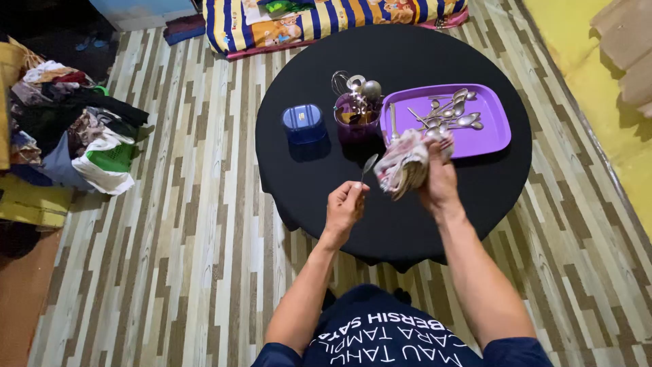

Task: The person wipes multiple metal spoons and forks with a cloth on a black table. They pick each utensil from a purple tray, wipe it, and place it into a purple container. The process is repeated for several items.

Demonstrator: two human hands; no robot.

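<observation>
1. The left hand (344,206) is pinching the handle of a small metal spoon (367,165) between closed fingers, holding it upright over the near side of the round black table (319,183).
2. The right hand (438,178) is gripping a bunched patterned cloth (404,164), fingers wrapped tight round it, just beside the spoon's bowl and at the near edge of the purple tray (492,129).
3. The tray is lying on the far right part of the table and is carrying a loose heap of spoons (449,115).
4. A purple cup (356,121) with more cutlery standing in it is sitting just left of the tray; a blue lidded box (303,123) is sitting further left of the cup.
5. A pile of clothes (81,129) is lying on the striped floor, well apart from the table.
6. Risk, as I judge it: the spoon is being held by a thin pinch only, so a firm rub from the cloth could twist it loose and drop it to the floor.
7. The cloth is hanging close over the tray's edge; a wide sweep could be catching the loose spoons or nudging the cup, which looks top-heavy.
</observation>
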